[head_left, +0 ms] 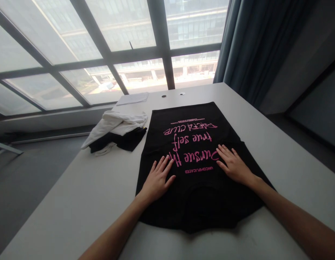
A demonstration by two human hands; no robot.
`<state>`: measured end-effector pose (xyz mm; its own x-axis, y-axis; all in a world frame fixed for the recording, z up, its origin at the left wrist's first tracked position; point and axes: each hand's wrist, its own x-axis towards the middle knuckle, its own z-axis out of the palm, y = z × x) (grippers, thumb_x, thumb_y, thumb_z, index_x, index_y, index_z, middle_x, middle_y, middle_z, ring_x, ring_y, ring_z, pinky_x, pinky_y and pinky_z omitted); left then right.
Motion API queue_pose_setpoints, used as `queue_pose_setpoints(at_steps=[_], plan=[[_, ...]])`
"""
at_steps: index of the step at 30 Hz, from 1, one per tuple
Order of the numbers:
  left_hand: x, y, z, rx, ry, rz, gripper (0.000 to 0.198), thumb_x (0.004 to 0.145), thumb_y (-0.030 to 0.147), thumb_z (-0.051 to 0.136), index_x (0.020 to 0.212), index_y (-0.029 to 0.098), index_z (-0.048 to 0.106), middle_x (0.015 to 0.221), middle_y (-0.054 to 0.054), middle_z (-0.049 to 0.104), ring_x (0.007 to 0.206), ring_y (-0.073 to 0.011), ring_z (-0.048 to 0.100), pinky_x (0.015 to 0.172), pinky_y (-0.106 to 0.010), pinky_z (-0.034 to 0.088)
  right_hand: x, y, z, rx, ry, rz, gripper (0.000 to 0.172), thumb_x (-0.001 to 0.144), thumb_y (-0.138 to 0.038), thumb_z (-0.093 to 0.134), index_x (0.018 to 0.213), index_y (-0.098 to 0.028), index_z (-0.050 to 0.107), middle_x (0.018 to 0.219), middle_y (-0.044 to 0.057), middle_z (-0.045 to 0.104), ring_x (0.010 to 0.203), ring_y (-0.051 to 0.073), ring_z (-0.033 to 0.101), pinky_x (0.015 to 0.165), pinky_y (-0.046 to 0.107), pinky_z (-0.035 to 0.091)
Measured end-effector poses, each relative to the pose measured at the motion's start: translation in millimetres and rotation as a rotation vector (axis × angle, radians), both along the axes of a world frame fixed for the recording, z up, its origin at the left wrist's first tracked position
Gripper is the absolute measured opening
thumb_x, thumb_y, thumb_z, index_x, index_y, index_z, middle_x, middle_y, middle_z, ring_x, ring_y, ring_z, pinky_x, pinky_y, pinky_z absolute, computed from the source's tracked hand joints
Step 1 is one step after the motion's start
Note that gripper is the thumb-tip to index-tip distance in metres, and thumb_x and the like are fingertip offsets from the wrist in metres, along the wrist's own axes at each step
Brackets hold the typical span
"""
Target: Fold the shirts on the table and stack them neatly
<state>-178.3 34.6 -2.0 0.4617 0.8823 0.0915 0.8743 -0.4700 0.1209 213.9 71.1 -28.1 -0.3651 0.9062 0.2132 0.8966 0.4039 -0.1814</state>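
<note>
A black T-shirt (199, 198) with pink lettering lies spread on the white table, its print upside down to me and its neck end toward me. My left hand (158, 177) rests flat on the left part of the shirt, fingers spread, covering a bit of the lettering. On the right part lies my right hand (233, 164), also flat with its fingers apart, beside the end of the large print. Neither hand grips the cloth. The shirt's far hem is straight; its sides look mostly smooth.
A loose pile of white clothing (113, 122) and black clothing (121, 139) lies at the table's left edge. Behind it is a flat pale sheet or folder (132, 98). Two round holes are near the far edge of the table (102, 191). Windows and a dark curtain (254, 50) stand beyond.
</note>
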Motion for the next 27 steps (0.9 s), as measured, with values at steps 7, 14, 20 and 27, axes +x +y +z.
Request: queue_pose_setpoints(at_steps=[7,14,20,27], plan=[[-9.6,17.9,24.2,-0.079,-0.121,0.042,0.065,0.104,0.053,0.040,0.161,0.027,0.026,0.167,-0.007,0.024,0.155,-0.0275,0.018,0.123,-0.052,0.025,0.4,0.1,-0.1,0.012,-0.003,-0.002,0.059,0.103,-0.046,0.035,0.157,-0.022,0.037,0.163,0.008,0.032,0.152,0.028,0.027,0.122,0.057,0.025],[-26.7,47.9,7.8,0.004,-0.058,0.228,0.063,0.105,0.049,0.036,0.158,0.016,0.034,0.165,-0.014,0.029,0.154,-0.0312,0.022,0.122,-0.056,0.024,1.2,0.4,-3.0,0.016,-0.006,0.001,0.058,0.104,-0.045,0.033,0.157,-0.022,0.037,0.164,0.008,0.032,0.152,0.029,0.028,0.121,0.058,0.025],[-23.2,41.6,7.5,0.063,-0.041,0.198,0.063,0.105,0.050,0.034,0.159,0.017,0.032,0.165,-0.013,0.028,0.154,-0.0320,0.022,0.122,-0.058,0.024,-1.2,-2.8,6.0,0.047,0.008,-0.042,0.063,0.104,-0.048,0.031,0.161,-0.020,0.028,0.165,0.010,0.029,0.153,0.029,0.025,0.122,0.058,0.023],[7.2,14.2,1.0,0.010,-0.021,0.187,0.069,0.105,0.055,0.031,0.158,0.010,0.031,0.166,-0.016,0.023,0.155,-0.0303,0.018,0.124,-0.055,0.021,-11.2,-14.9,-0.3,0.028,-0.056,-0.091,0.078,0.102,-0.058,0.033,0.163,-0.015,0.014,0.166,0.014,0.022,0.154,0.030,0.020,0.123,0.058,0.019]])
